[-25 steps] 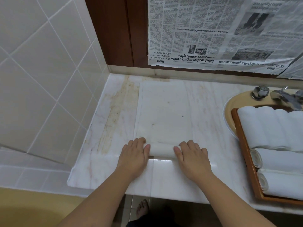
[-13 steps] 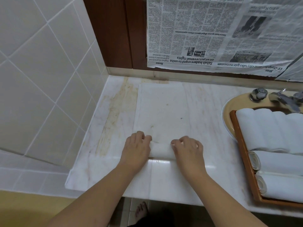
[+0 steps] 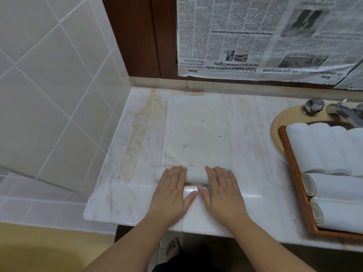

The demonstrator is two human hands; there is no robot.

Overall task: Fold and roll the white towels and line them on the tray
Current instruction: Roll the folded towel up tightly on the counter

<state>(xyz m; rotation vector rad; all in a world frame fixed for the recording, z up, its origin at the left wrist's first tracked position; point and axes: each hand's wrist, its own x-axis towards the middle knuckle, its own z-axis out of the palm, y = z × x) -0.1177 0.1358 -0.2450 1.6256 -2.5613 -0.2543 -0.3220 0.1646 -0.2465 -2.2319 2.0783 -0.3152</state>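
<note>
step: rolling the folded towel [image 3: 197,132] | grip: my left hand [image 3: 170,190] and right hand [image 3: 222,190] are pressing flat-fingered on the roll [image 3: 195,176] — nothing clamped | next: pushing evenly toward the far edge

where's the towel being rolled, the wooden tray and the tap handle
towel being rolled [image 3: 195,176], head view, on the rolled part between the hands
wooden tray [image 3: 294,169], head view, on its left rim
tap handle [image 3: 313,106], head view, on its metal knob
</note>
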